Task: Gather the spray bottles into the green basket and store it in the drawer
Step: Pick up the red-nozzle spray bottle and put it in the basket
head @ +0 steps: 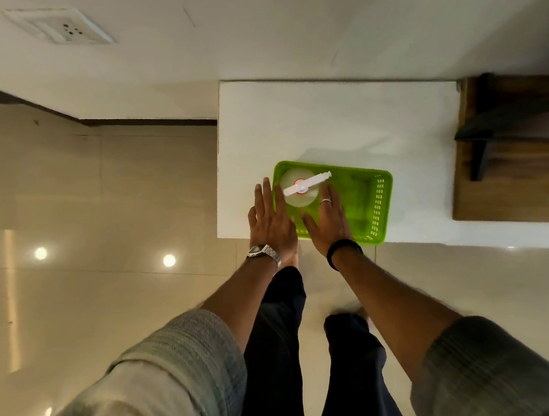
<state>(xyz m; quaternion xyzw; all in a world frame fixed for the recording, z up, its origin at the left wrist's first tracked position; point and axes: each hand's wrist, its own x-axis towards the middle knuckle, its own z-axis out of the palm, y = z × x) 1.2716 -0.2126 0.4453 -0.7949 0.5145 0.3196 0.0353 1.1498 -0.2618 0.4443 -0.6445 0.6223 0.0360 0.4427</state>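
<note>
A green plastic basket (372, 200) sits at the front edge of a white cabinet top (325, 121). One clear spray bottle (299, 189) with a white nozzle and a red collar stands upright in the basket's left end. My left hand (270, 219) lies flat with fingers spread, against the basket's left wall. My right hand (328, 220) is flat over the basket, just right of the bottle, fingers extended. Neither hand grips anything. No drawer is visible from this angle.
A dark wooden shelf (518, 155) stands to the right of the cabinet. A wall with a socket plate (62, 27) is behind. Glossy tiled floor (103, 221) lies to the left, and my legs are below.
</note>
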